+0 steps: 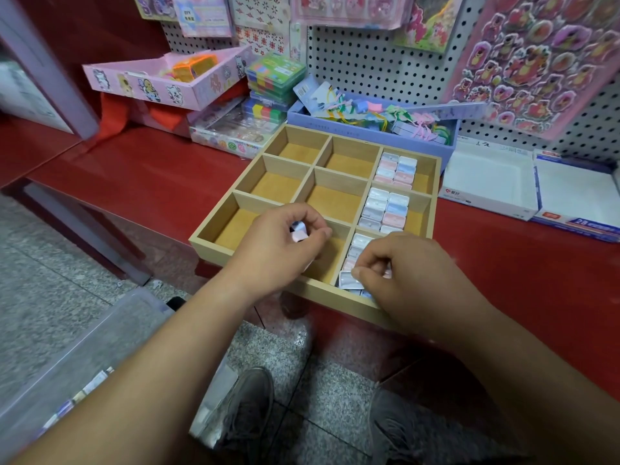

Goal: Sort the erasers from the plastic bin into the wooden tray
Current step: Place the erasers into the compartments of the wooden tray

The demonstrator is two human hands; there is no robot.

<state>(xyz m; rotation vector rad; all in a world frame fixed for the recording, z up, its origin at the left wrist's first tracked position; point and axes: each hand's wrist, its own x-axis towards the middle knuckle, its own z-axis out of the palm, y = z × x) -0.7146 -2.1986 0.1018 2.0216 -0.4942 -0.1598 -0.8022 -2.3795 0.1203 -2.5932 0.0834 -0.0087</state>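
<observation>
Wooden tray on shelf, erasers in right column — plastic bin lower left

The wooden tray, a three-by-three grid of open compartments, sits skewed on the red desk with its near edge overhanging. Small white, pink and blue erasers stand packed in double rows down its right column; the left hand grips a pink eraser above the near middle compartment, and the right hand pinches a white eraser in the near right one. The clear bin sits on the floor at lower left (only part of it shows).
</observation>
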